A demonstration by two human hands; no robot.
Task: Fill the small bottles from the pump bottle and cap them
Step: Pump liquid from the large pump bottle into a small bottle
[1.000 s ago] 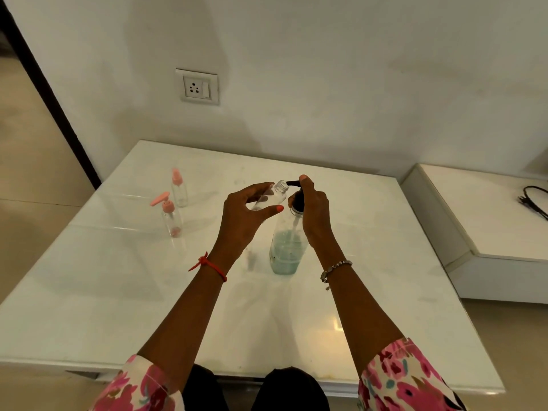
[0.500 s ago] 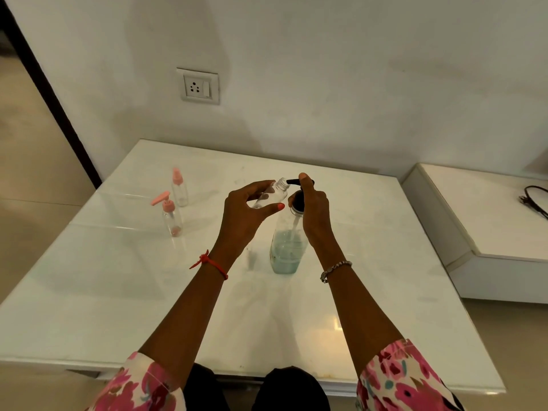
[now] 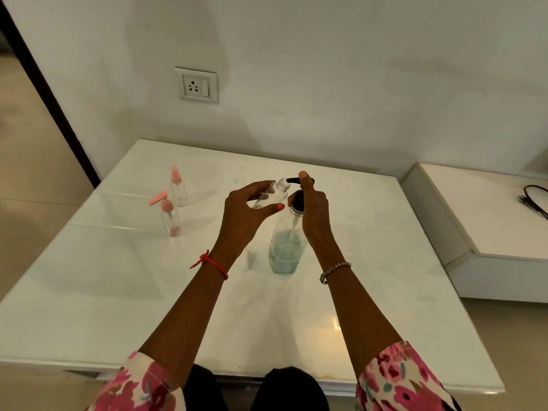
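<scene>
While standing at centre of white table (image 3: 118, 292), pump bottle (image 3: 284, 250) holds pale blue liquid, roughly one-third full. Right hand (image 3: 312, 212) curled round black pump head, forefinger on top. Left hand (image 3: 243, 215) pinches uncapped small bottle (image 3: 274, 195), tilted, mouth at nozzle; contents not discernible. Pink-pump bottle (image 3: 170, 216) and pink-capped bottle (image 3: 178, 188) upright, far left.

Pale plastered wall (image 3: 326, 69) with a white socket (image 3: 196, 85) upper left; glossy white bench (image 3: 118, 292) below; low white cabinet (image 3: 489, 218) at right, carrying a black cable (image 3: 533, 200).

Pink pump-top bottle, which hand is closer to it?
Left. The left hand holds an uncapped small bottle right of the pink pump-top bottle, apart from it; the right hand is farther right, on the large pump bottle.
</scene>
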